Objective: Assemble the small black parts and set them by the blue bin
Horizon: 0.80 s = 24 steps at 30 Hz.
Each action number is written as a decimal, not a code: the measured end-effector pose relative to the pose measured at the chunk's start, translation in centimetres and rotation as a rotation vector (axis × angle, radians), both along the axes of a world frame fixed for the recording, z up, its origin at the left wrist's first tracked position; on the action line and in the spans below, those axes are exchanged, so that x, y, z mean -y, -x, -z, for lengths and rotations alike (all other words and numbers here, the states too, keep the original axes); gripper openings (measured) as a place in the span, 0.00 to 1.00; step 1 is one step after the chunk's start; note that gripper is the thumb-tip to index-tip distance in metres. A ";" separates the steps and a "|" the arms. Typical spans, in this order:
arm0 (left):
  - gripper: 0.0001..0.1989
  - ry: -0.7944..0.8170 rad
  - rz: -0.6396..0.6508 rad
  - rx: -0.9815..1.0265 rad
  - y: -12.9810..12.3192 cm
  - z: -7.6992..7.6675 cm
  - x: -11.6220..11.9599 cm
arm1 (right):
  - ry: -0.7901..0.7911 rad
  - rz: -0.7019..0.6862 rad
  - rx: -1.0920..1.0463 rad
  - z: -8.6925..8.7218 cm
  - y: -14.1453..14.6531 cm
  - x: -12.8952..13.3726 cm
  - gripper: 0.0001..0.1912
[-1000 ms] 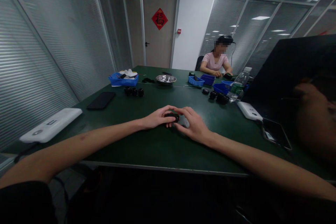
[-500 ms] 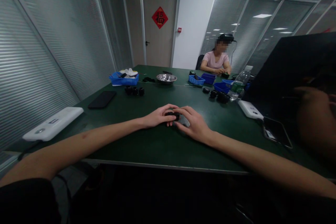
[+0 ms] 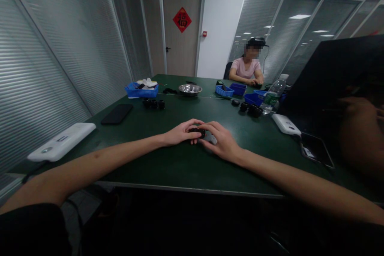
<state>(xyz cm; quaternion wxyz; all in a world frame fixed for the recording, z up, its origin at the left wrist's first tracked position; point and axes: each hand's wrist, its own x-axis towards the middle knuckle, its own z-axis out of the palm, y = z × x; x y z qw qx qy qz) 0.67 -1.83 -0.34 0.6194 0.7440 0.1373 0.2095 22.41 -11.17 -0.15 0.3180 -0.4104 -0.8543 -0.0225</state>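
Hardly anything moves since a second ago: both hands keep their places around a small black part (image 3: pixel 203 132), close above the near tabletop (image 3: pixel 168 164), while a co-worker's hands (image 3: pixel 254 82) shift slightly.
Left hand (image 3: pixel 179 133) pinches the part, its thumb across the front; right hand (image 3: pixel 221 141) curves its fingers and thumb around the other end, though whether they press on it I cannot tell. Fingers hide much of the part. Beyond stand three black pieces (image 3: pixel 154 104) in a row, a blue tray (image 3: pixel 142 93) and a steel bowl (image 3: pixel 190 93). A dark phone (image 3: pixel 117 114) lies to the left, near a white device (image 3: pixel 61 142). To the right, a water bottle (image 3: pixel 271 99) partly blocks the blue bins (image 3: pixel 253 99), and a black panel (image 3: pixel 315 76) rises behind a white power bank (image 3: pixel 285 124).
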 end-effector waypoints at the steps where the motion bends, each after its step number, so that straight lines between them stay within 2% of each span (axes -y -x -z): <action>1: 0.27 0.001 -0.006 0.002 0.0 -0.1 0.1 | 0.008 0.014 -0.009 -0.1 0.0 0.0 0.22; 6: 0.28 0.022 -0.004 -0.007 0.1 -0.2 0.1 | 0.017 0.012 -0.023 0.0 -0.2 -0.1 0.16; 11: 0.28 0.021 0.014 -0.013 0.0 0.3 -0.2 | -0.021 -0.018 0.002 0.2 -0.3 -0.3 0.18; 16: 0.27 0.002 0.004 0.004 0.0 0.1 -0.1 | -0.003 0.003 -0.028 0.0 -0.1 -0.1 0.21; 24: 0.30 0.018 -0.006 0.015 -0.1 0.2 0.0 | -0.018 -0.008 -0.025 0.2 -0.4 -0.2 0.18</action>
